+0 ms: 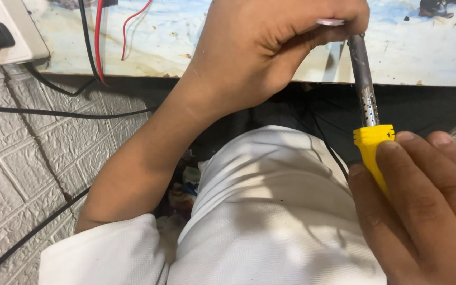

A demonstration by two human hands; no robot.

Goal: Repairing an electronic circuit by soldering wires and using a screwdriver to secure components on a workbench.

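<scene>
My right hand (423,206) grips the yellow handle of a soldering iron (371,142) at the lower right. Its grey metal barrel (364,79) points up toward the bench edge. My left hand (270,42) reaches across from the left, its fingers closed around the top end of the barrel, so the tip is hidden. Both hands hover over my lap, which is covered by white cloth (259,211).
A worn pale workbench (423,53) runs along the top. A white power strip with a black plug (1,31) sits at the upper left, with red and black wires (98,42) hanging beside it. Black cables (54,113) cross the white brick-pattern wall (17,174) on the left.
</scene>
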